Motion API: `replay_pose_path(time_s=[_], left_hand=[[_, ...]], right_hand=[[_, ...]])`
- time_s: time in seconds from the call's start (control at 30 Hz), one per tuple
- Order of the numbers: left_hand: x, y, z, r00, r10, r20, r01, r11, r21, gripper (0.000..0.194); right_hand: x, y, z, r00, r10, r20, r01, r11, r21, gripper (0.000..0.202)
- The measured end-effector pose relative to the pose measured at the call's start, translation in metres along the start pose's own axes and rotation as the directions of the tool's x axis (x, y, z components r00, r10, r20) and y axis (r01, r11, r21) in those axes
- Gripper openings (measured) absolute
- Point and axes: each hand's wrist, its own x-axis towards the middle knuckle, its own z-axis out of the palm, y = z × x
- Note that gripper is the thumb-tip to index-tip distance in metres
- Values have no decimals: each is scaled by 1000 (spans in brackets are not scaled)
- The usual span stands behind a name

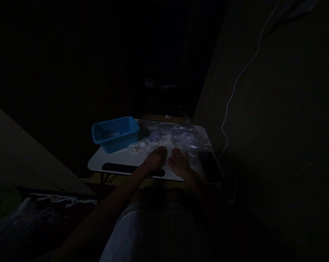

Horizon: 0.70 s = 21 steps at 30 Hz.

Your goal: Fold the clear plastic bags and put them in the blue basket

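Observation:
Both of my hands rest at the near middle of a small white table [113, 158]. My left hand [156, 159] lies with its fingers stretched forward. Beside it, my right hand [179, 162] is flat with its fingers apart. A pale surface or sheet is under them; the dim light hides which. Just beyond the hands are a crumpled whitish packet [139, 147] and a small purplish bundle [154, 136]. Crinkled clear plastic [187, 135] spreads over the far right part of the table.
A blue plastic basin [115, 143] stands at the table's left. A dark, phone-like slab [209, 166] lies at the right edge. Behind the table is a small red-and-white container [168, 117]. A white cable [233, 89] hangs along the right wall. Most surroundings are dark.

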Motion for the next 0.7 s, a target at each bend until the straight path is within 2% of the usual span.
replay_pose_path(time_s=[0.07, 0.17, 0.33, 0.5, 0.7], left_hand=[[7, 4, 11, 1000, -12, 14, 12, 999, -35, 46], [5, 6, 19, 995, -91, 38, 90, 996, 17, 48], [-8, -3, 16, 977, -209, 38, 204, 973, 105, 55], [-14, -13, 16, 972, -234, 2, 232, 966, 116, 53], [-13, -12, 17, 968, -251, 7, 249, 962, 115, 54]], right_hand=[[-1, -1, -1, 1000, 2, -12, -2, 1000, 3, 62], [-2, -1, -2, 1000, 5, -13, -5, 1000, 4, 62], [-2, -2, -2, 1000, 11, -4, -11, 1000, -4, 61], [-1, -1, -2, 1000, 16, 16, -16, 1000, -6, 59], [0, 1, -5, 998, 30, 52, -30, 1000, 5, 58]])
